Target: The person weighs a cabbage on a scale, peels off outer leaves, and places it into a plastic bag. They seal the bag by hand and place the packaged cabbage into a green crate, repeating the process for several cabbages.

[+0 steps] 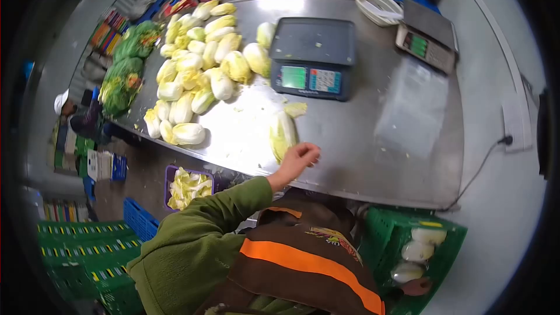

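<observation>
A single pale-green cabbage [282,134] lies on the steel table near its front edge, with a loose leaf [296,109] just behind it. My left hand [300,157] is above the table at the cabbage's lower right side, its fingers curled and nothing visible in them. At the lower right, my right hand [417,286] is inside a green crate [373,236], beside the lowest of several wrapped cabbages [406,271]. Its fingers are too dark and small to make out.
Many cabbages [189,61] are heaped on the table's left part. A black scale [313,44] stands at the back centre, a second scale [427,41] and plastic bags [413,105] at right. A purple crate [169,189] holds leaves. Someone in a white cap [61,102] is far left.
</observation>
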### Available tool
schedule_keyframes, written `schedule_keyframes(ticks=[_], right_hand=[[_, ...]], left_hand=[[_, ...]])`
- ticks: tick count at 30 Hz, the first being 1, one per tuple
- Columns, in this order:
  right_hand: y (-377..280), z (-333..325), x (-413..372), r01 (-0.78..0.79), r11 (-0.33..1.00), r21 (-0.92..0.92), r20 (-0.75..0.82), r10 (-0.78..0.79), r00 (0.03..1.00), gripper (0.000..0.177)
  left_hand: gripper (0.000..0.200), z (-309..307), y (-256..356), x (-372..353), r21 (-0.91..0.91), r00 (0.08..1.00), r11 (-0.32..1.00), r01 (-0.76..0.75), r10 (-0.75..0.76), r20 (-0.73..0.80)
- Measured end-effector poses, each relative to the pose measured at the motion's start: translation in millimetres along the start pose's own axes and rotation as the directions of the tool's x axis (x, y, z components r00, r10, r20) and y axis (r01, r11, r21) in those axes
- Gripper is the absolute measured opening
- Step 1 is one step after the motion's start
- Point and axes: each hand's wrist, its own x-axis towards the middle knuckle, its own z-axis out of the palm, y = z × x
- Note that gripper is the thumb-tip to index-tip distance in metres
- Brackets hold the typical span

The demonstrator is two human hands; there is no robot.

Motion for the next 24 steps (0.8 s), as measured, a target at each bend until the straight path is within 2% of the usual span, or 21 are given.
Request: schedule_keyframes(ticks=[1, 2, 3, 5, 7, 9, 10, 11, 12, 13, 14, 16, 17, 18, 19, 20, 21, 22, 23, 24], right_hand=[[-63.7, -9.7, 7.3, 0.022, 0.999, 0.023, 0.003, -0.022, 1.000, 0.044], [-108.9, -4.4, 8.0, 0.081, 0.993, 0.084, 0.094, -0.089, 0.992, 0.041], [-154.2, -0.5, 8.6, 0.140, 0.979, 0.146, 0.177, -0.165, 0.970, 0.039], [-229.1, 22.2, 4.0, 0.038, 0.895, 0.444, 0.313, -0.195, 0.929, 0.036], [-286.8, 60.2, -6.1, -0.060, 0.837, 0.545, 0.455, -0.235, 0.859, 0.033], [-364.4, 89.1, -38.1, -0.235, 0.755, 0.613, 0.581, -0.229, 0.781, 0.030], [-393.3, 104.8, -59.0, -0.236, 0.745, 0.624, 0.624, -0.294, 0.724, 0.029], [-420.5, 114.8, -75.8, -0.236, 0.738, 0.632, 0.662, -0.356, 0.660, 0.027], [-454.2, 110.4, -94.7, -0.225, 0.741, 0.633, 0.660, -0.364, 0.657, 0.027], [-490.0, 97.9, -122.8, -0.279, 0.680, 0.678, 0.696, -0.472, 0.540, 0.025], [-517.8, 88.7, -147.4, -0.347, 0.612, 0.711, 0.701, -0.581, 0.413, 0.023], [-543.7, 89.6, -185.5, -0.308, 0.664, 0.681, 0.732, -0.608, 0.307, 0.022], [-541.6, 100.2, -201.7, -0.302, 0.666, 0.682, 0.730, -0.638, 0.245, 0.021], [-557.6, 87.5, -216.0, -0.263, 0.699, 0.665, 0.744, -0.647, 0.164, 0.020], [-563.6, 82.6, -229.8, -0.315, 0.701, 0.640, 0.758, -0.644, 0.109, 0.021], [-562.8, 82.2, -239.8, -0.362, 0.707, 0.607, 0.770, -0.635, 0.052, 0.021], [-559.6, 84.8, -247.4, -0.371, 0.694, 0.617, 0.759, -0.649, 0.048, 0.021], [-555.3, 87.6, -253.9, -0.390, 0.719, 0.575, 0.784, -0.620, 0.011, 0.020], [-551.6, 92.5, -258.9, -0.405, 0.746, 0.529, 0.808, -0.589, -0.029, 0.020], [-548.4, 97.6, -263.2, -0.413, 0.739, 0.533, 0.801, -0.598, -0.037, 0.020]], left_hand=[[0.024, -34.5, -0.7, 10.6, -0.015, 0.994, 0.999, -0.030, 0.028, -0.107], [0.024, -62.8, -12.0, 29.1, -0.024, 0.951, 0.993, -0.119, 0.107, -0.290], [0.024, -97.5, -14.1, 41.2, -0.022, 0.870, 0.979, -0.204, 0.170, -0.463], [0.031, -185.0, -33.5, 77.2, 0.177, 0.622, 0.975, -0.133, 0.221, -0.751], [0.050, -254.6, -32.9, 105.6, 0.125, 0.412, 0.991, -0.044, 0.132, -0.902], [0.072, -317.8, -42.2, 142.1, 0.055, 0.341, 0.998, 0.029, 0.042, -0.939], [0.082, -315.7, -11.2, 139.5, 0.131, 0.333, 0.981, 0.145, 0.076, -0.940], [0.089, -329.0, -7.5, 152.0, 0.282, 0.351, 0.939, 0.196, 0.201, -0.915], [0.094, -333.0, -0.6, 161.9, 0.360, 0.365, 0.894, 0.266, 0.252, -0.896], [0.099, -332.3, 7.0, 172.5, 0.435, 0.383, 0.838, 0.329, 0.303, -0.873], [0.105, -331.5, 3.6, 180.9, 0.448, 0.377, 0.842, 0.300, 0.327, -0.867], [0.114, -334.2, -1.3, 196.8, 0.457, 0.296, 0.858, 0.236, 0.384, -0.874], [0.115, -334.1, -1.4, 203.6, 0.441, 0.249, 0.861, 0.254, 0.382, -0.890], [0.114, -329.3, 6.0, 200.6, 0.374, 0.251, 0.900, 0.223, 0.318, -0.914], [0.115, -329.3, 5.7, 196.7, 0.317, 0.258, 0.936, 0.154, 0.272, -0.927], [0.111, -333.6, 1.4, 194.3, 0.226, 0.308, 0.970, 0.087, 0.189, -0.932], [0.099, -359.0, -45.7, 216.1, 0.107, 0.350, 0.980, -0.165, 0.160, -0.923], [0.081, -341.4, 3.1, 179.0, -0.542, 0.718, 0.781, -0.310, -0.181, -0.672], [0.059, -339.2, 18.0, 157.3, -0.862, 0.865, 0.457, -0.220, -0.317, -0.389], [0.060, -322.9, 25.5, 141.3, -0.933, 0.921, 0.265, -0.243, -0.239, -0.307]])
